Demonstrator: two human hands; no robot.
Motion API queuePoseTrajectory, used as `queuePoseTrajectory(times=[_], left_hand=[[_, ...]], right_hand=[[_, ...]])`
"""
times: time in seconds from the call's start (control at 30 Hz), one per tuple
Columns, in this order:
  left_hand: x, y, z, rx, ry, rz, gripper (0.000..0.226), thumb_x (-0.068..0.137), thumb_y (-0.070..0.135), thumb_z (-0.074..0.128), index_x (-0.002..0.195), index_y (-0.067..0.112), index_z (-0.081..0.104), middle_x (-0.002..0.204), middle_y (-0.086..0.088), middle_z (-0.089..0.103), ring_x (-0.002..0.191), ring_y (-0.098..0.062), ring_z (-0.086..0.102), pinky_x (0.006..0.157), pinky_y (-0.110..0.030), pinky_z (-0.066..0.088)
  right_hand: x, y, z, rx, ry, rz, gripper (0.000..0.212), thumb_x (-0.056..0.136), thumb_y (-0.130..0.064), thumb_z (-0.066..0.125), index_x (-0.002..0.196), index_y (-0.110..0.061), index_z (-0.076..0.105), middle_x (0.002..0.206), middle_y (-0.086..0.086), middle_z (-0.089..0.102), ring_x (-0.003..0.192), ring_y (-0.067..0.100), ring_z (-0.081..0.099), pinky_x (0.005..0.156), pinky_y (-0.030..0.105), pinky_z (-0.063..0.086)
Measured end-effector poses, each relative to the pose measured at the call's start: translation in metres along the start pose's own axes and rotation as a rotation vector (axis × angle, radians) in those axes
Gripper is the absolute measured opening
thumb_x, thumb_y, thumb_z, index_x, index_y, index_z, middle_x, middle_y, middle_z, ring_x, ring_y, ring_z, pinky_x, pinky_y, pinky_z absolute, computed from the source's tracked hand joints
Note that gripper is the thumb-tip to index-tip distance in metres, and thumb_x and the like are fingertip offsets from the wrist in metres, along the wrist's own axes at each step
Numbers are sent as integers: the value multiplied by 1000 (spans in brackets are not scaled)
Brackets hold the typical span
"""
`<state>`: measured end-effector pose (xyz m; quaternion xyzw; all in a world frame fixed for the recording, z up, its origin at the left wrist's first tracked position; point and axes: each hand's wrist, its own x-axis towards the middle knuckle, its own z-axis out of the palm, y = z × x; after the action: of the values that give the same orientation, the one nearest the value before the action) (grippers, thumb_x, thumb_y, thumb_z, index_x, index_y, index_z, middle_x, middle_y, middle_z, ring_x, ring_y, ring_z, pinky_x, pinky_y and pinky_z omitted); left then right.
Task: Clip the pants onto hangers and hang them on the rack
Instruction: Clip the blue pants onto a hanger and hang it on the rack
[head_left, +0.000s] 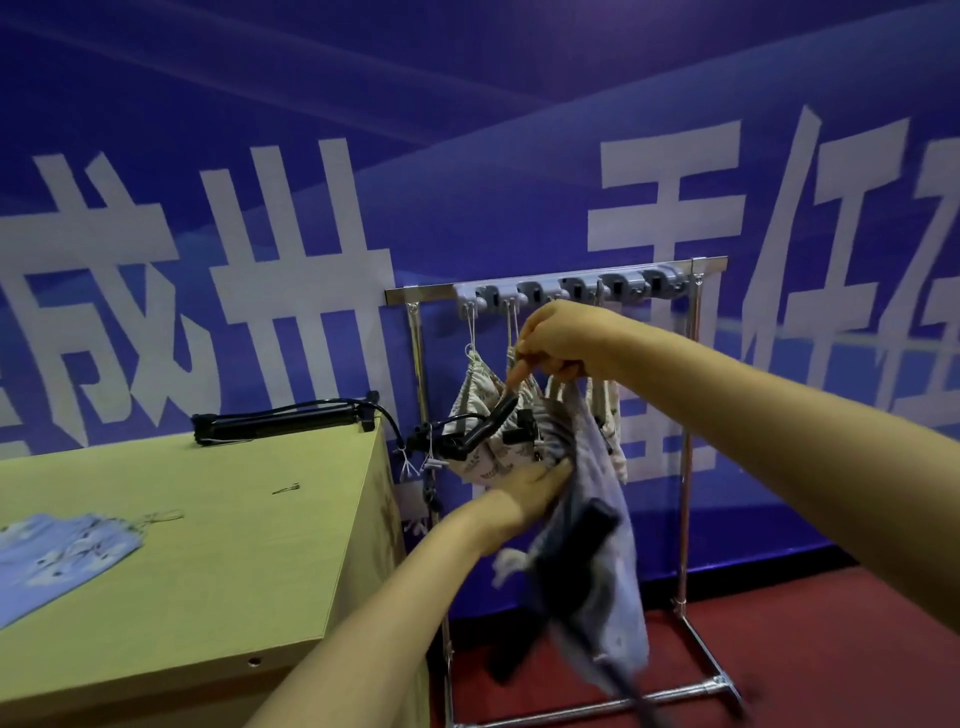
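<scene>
Head view, right hand: my right hand (558, 340) is up just under the rack's grey hook strip (571, 288), fingers pinched on the top of a black clip hanger (488, 426).
Head view, left hand: my left hand (524, 493) is lower, fingers curled round the blue pants (597, 545), steadying the cloth.
Pants location: in front of the rack (691, 415), hanging from the hanger, blurred at the bottom.
Pants axis: long axis runs roughly vertical, waist up, legs trailing toward the red floor (805, 649).
Other pants: patterned pairs (483, 415) already hang behind; another blue pair (62, 551) lies on the table (208, 571).
Doing it well: I'd judge I should seat the hook fully in a free slot before my lower hand lets go.
</scene>
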<state>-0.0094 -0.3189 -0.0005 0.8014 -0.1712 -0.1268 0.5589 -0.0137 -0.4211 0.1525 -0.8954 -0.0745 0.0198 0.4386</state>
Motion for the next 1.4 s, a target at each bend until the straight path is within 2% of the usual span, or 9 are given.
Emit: queuePoseTrajectory(times=[0.1,0.2,0.3,0.43,0.6,0.87,1.03,1.23,1.4], left_hand=[[13,-8,-1,9,-82,-32,21,101,17,35,107,20,55,108,2,55,99,-8,52,83,-11,42],[25,-5,-2,105,-137,-103,41,98,37,39,130,13,50,127,-3,54,114,-15,50,97,-23,38],[44,1,-2,103,-103,-161,60,84,61,44,121,17,59,119,-5,64,108,-20,59,101,-31,43],[84,3,0,-181,-85,-180,40,100,42,33,106,16,62,91,-2,68,80,-13,64,70,-22,51],[143,17,9,-316,-119,-169,49,100,43,30,120,10,60,118,-13,67,103,-24,65,92,-33,51],[243,10,23,-476,-225,-151,57,93,57,39,120,13,64,113,-11,70,106,-26,67,95,-39,50],[310,14,20,-480,-183,-115,43,91,50,49,99,13,71,100,-10,73,89,-21,70,80,-30,55],[365,18,16,-385,-217,-84,44,93,51,45,94,15,71,93,-4,75,86,-17,70,78,-27,53],[386,12,16,-351,-201,-103,42,97,44,39,86,15,67,74,2,75,73,-12,70,76,-27,53]], right_hand=[[1,13,-7,38,69,10,14,97,-5,43,87,-5,53,80,11,71,45,9,30,43,21,23],[8,29,-17,53,160,57,15,96,-4,47,83,-5,54,90,18,69,46,11,31,43,22,25],[15,39,-28,67,217,55,23,95,0,47,73,-6,52,89,16,66,42,11,35,40,21,26],[31,57,-49,190,326,-14,17,96,0,42,90,0,58,78,16,65,41,11,45,36,21,30],[75,93,-86,67,472,-111,12,94,-11,52,88,-10,62,72,7,56,58,17,48,51,26,41],[159,128,-123,49,473,-130,9,96,-14,52,95,-10,61,71,3,56,54,14,52,50,24,45],[216,146,-148,-82,537,-155,8,94,-14,54,92,-11,61,66,4,59,49,13,52,52,25,44],[262,168,-169,-179,703,-134,13,94,-13,53,97,-10,65,83,13,65,69,27,63,67,39,53],[278,186,-165,-97,792,-132,15,91,-9,55,94,-6,69,86,3,57,78,21,56,73,32,48]])
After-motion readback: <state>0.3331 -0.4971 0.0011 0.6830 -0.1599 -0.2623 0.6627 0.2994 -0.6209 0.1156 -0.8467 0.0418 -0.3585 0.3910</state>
